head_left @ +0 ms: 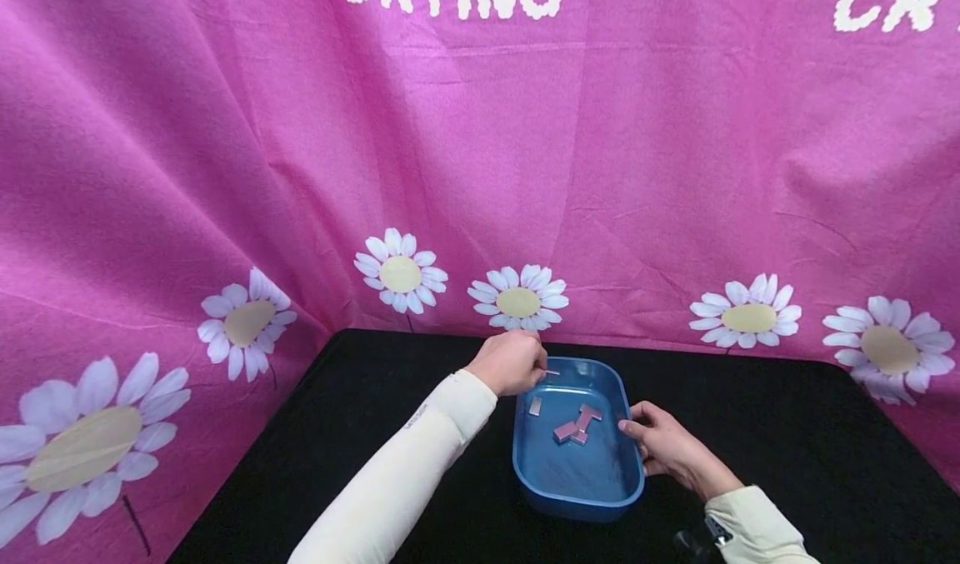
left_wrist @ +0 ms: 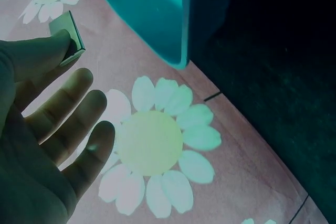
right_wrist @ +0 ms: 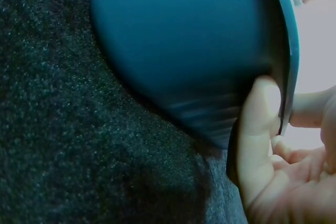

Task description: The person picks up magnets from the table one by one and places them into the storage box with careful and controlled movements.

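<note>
My left hand (head_left: 512, 362) is over the far left corner of a blue rectangular tub (head_left: 564, 482). Thumb and forefinger pinch a small flat rectangular block (left_wrist: 66, 23), while the other fingers stay loosely extended in the left wrist view. Several small pinkish metallic blocks lie on the tub's floor: a separate block (head_left: 536, 406) near the left wall, and a cluster (head_left: 566, 431) bunched around the middle, some overlapping. At the tub's right side, my right hand (head_left: 667, 446) grips the rim between thumb and fingers.
A black-covered table (head_left: 420, 381) bears the tub. Behind and to the left hangs a pink cloth (head_left: 637, 172) printed with white daisies and lettering, close to the table's far edge. A dark watch-like device (head_left: 717, 531) sits at the right cuff.
</note>
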Demonstrator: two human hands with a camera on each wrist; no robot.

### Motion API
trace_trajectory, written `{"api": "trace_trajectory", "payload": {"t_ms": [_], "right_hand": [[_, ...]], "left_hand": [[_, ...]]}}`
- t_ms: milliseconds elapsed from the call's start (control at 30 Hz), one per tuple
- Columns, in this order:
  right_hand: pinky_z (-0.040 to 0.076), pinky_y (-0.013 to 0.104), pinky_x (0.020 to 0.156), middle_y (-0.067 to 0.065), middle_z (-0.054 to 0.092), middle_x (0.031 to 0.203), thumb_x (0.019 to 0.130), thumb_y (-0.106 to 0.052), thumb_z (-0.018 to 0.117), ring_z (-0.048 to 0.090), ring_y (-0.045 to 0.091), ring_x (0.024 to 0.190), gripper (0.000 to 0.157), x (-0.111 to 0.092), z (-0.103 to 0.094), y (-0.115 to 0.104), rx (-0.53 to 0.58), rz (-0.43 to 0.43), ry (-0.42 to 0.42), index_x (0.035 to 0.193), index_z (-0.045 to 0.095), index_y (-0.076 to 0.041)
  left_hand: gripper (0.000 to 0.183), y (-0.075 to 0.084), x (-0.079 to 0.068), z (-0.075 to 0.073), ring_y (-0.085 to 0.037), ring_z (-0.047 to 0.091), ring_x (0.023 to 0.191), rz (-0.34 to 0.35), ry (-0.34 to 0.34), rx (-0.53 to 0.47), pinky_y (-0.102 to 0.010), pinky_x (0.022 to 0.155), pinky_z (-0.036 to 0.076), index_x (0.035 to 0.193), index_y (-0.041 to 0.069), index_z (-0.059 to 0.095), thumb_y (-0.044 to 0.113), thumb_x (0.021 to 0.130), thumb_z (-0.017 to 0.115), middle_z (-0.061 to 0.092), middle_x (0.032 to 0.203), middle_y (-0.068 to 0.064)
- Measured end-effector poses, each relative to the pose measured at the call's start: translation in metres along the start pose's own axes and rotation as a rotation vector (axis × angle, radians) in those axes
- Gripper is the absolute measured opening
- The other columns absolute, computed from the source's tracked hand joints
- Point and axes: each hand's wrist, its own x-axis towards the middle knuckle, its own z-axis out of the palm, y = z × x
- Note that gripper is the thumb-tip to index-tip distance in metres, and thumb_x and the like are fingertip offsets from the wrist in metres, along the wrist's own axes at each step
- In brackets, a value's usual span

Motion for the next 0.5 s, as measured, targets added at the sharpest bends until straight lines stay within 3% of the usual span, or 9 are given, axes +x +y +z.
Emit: {"api": "trace_trajectory", "payload": {"t_ms": [267, 500], "right_hand": [[0.058, 0.033, 0.062, 0.008, 0.056, 0.089, 0.105, -0.020, 0.044, 0.060, 0.016, 0.066, 0.027, 0.000, 0.000, -0.001, -0.009, 0.014, 0.003, 0.124, 0.040, -0.002], [0.057, 0.032, 0.059, 0.006, 0.055, 0.086, 0.105, -0.018, 0.044, 0.058, 0.014, 0.064, 0.025, 0.000, 0.001, -0.001, -0.004, 0.008, 0.004, 0.123, 0.040, -0.002]], "left_hand": [[0.010, 0.010, 0.008, 0.011, -0.005, 0.058, 0.083, -0.026, -0.036, -0.026, -0.020, 0.069, 0.054, 0.093, 0.021, 0.080, 0.025, 0.091, 0.071, 0.071, 0.097, 0.007], [0.010, 0.015, 0.013, 0.014, -0.005, 0.061, 0.086, -0.036, -0.056, -0.013, -0.024, 0.074, 0.055, 0.092, 0.023, 0.080, 0.027, 0.091, 0.071, 0.071, 0.098, 0.009]]}}
